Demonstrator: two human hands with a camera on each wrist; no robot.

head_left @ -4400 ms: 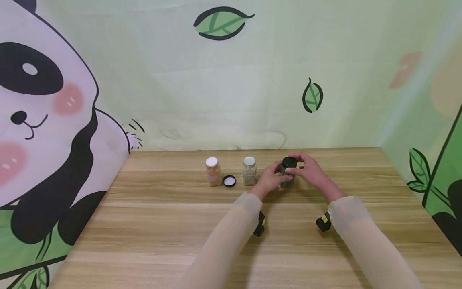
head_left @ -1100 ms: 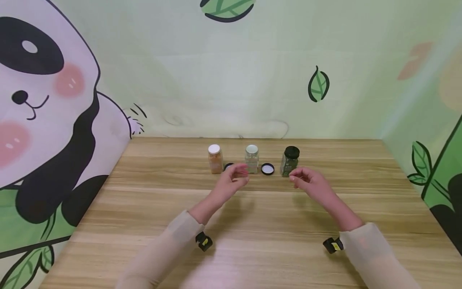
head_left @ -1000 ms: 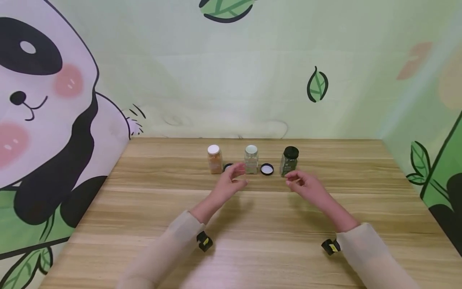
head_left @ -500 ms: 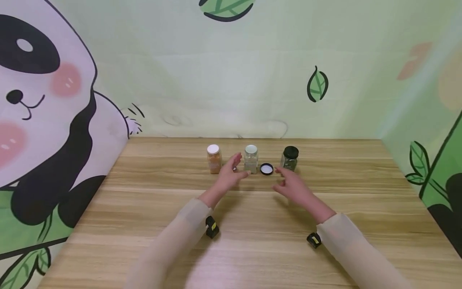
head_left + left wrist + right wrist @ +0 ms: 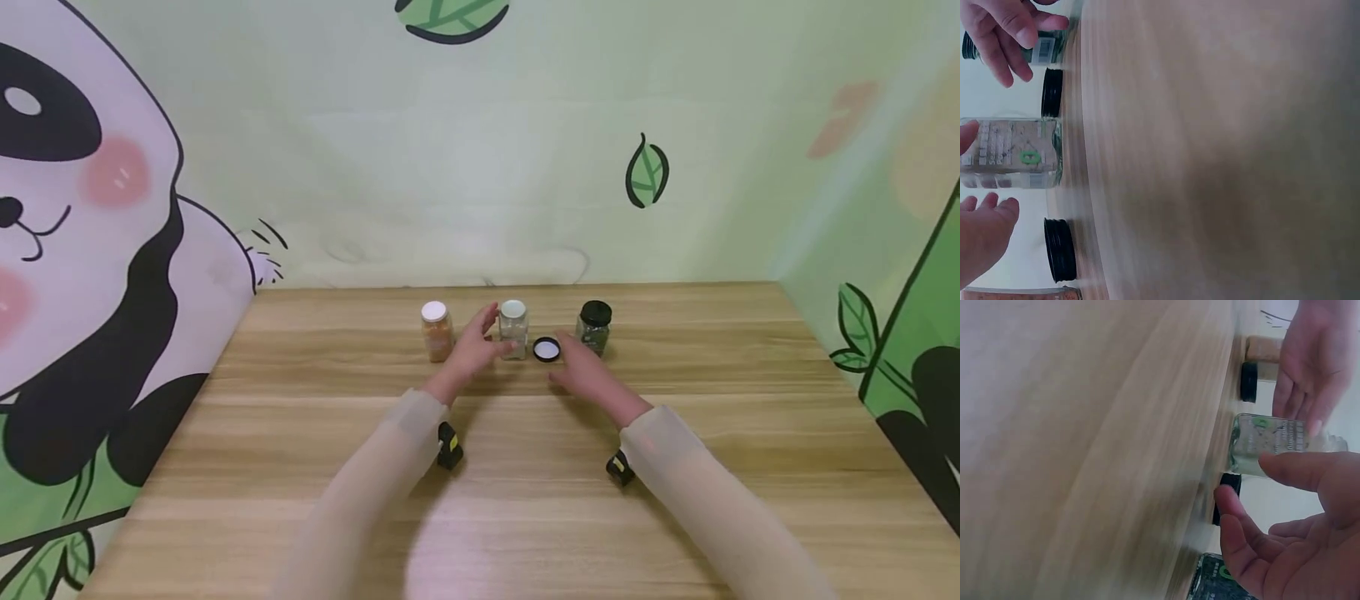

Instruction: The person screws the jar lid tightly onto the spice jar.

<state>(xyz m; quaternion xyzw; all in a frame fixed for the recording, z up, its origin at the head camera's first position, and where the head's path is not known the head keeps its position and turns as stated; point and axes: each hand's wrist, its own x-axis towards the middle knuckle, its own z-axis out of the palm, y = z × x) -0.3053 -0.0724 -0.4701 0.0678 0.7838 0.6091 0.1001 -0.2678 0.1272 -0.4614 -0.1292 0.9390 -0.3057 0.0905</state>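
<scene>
Left grip (image 5: 472,350): spread, thumb well apart from the fingers; the thumb crosses in front of the clear jar (image 5: 513,329), while the left wrist view shows a gap between fingertips and glass. Whether the thumb touches, I cannot tell.
Right grip (image 5: 587,368): loosely curved, thumb and fingers apart, pinching nothing, just beside the right-hand lid (image 5: 547,349).
Clear jar: upright on the desk (image 5: 525,492), long axis vertical, just right of the left grip's fingers; from the right grip it lies leftward, beyond that lid.
Nearer: the left grip, by a clear margin.
Right-hand lid: flat, pale inside up, between clear jar and dark jar (image 5: 594,332).
Other lid (image 5: 1060,250): between clear jar and orange jar (image 5: 437,333), hidden in the head view.
Since about a second ago: left grip moved forward to the clear jar; right grip swung inward from the dark jar's front towards the right-hand lid; jars unmoved.
</scene>
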